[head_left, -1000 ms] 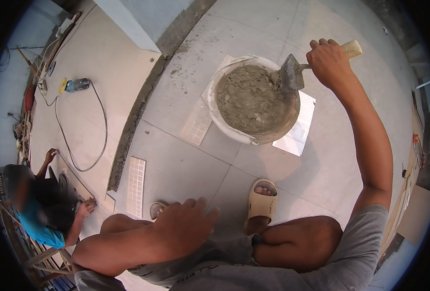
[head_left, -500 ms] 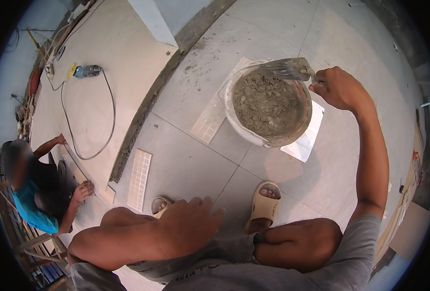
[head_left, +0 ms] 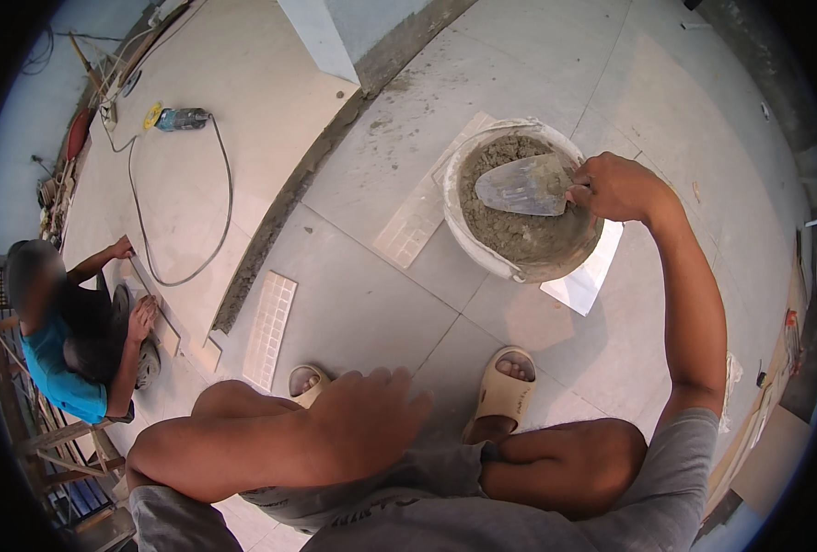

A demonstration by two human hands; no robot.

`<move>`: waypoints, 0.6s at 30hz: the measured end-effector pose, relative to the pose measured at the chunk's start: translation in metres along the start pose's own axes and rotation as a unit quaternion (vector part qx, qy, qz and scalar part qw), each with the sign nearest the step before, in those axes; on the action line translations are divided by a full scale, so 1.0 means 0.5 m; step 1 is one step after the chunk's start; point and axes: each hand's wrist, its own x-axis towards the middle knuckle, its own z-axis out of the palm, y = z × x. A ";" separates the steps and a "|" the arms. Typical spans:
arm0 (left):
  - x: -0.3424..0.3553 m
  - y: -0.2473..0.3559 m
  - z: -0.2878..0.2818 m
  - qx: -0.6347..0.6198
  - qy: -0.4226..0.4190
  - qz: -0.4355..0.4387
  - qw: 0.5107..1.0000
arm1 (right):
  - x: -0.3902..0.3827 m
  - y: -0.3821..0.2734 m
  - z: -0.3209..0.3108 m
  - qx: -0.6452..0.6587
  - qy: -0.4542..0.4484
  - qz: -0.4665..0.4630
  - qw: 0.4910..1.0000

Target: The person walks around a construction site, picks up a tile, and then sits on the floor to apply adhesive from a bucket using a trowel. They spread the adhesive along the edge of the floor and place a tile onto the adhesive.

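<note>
My right hand [head_left: 616, 188] grips the handle of a steel trowel [head_left: 526, 184], whose blade lies flat over the grey mortar in a white bucket [head_left: 468, 236] on the tiled floor ahead of me. My left hand [head_left: 368, 424] rests with fingers spread on my left knee and holds nothing. I am squatting; my feet in beige slippers [head_left: 503, 393] show just below the bucket.
A white tile [head_left: 584, 281] lies under the bucket's right side, a ribbed tile [head_left: 270, 327] lies to the left. A power tool [head_left: 180, 119] with a looping cable sits far left. A person in a blue shirt [head_left: 55, 366] crouches at the left over floor tiles.
My right hand has brought the trowel from the bucket's far right rim down and leftward over the mortar. The view has shifted closer to the bucket. My left hand has stayed on the knee.
</note>
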 end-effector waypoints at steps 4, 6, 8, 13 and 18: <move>0.013 0.003 -0.006 -0.008 -0.023 0.016 1.000 | 0.037 -0.007 0.024 -0.024 0.019 0.016 0.999; 0.016 0.004 0.003 -0.004 -0.025 0.009 1.000 | 0.031 -0.018 -0.002 -0.030 -0.003 0.040 0.999; 0.009 0.012 0.000 0.000 -0.025 -0.001 1.000 | 0.003 -0.030 -0.025 0.007 -0.010 0.033 0.999; 0.006 0.014 0.001 0.032 0.003 0.007 0.999 | -0.010 -0.039 -0.007 -0.030 -0.057 -0.015 0.998; 0.014 0.021 -0.001 0.032 0.008 0.010 0.999 | 0.053 -0.010 0.018 0.029 -0.053 0.008 0.998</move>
